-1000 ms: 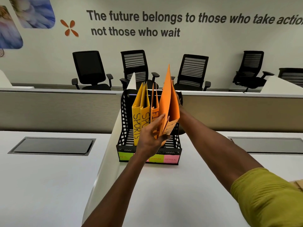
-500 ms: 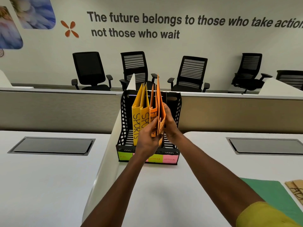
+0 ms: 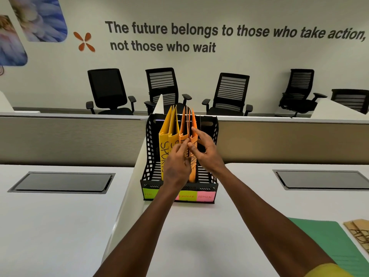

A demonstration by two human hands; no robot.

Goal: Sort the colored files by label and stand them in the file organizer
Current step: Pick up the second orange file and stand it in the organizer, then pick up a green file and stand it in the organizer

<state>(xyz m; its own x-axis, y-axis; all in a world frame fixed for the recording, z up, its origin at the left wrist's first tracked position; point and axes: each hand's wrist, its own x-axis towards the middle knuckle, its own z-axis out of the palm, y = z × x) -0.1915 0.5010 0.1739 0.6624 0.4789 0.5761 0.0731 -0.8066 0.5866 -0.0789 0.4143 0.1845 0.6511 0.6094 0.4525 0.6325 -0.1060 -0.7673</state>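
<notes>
Orange files stand upright in the third slot of the organizer, above the yellow-green sticky label marked FINANCE. Two yellow files, one reading SPORTS down its spine, stand in the slot just left of them. The rightmost slot, above the pink ADMIN label, shows no file; the leftmost green label is too faint to read.

Your left hand pinches the front edge of the orange files, thumb and fingertips curled onto the spines. Your right hand grips the rightmost orange file, index finger up along its side and thumb meeting the left fingertips at the edge. Both hands touch the files and each other.

The organizer sits on the white tabletop against a low divider. A green file lies flat at the right, well apart from the organizer, with tan files beside it at the frame edge, lettering cut off. Black chairs line the far wall.
</notes>
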